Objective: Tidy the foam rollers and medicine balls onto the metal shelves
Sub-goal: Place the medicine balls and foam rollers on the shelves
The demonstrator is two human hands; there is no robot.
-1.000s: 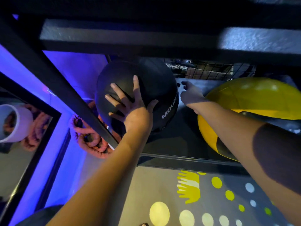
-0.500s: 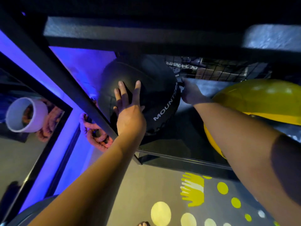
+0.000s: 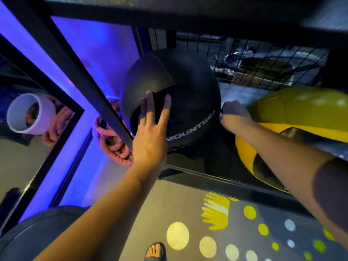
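Black metal for the shelf, with wire mesh at its back. Holding two things: a black ball at the left end, hard by the slanting post, and a yellow ball to the right, apart from it. Far left, a white pot with something brownish inside, too dim to name.

On the black ball: matte skin, a paler grey panel on top, white lettering starting MOUNT along a band, a stitched seam below. Left hand flat on its near face, fingers straight and slightly spread. Right hand against its right side, between the two balls; blurred, so cannot tell whether curled or straight. Below, a dotted mat on the floor.
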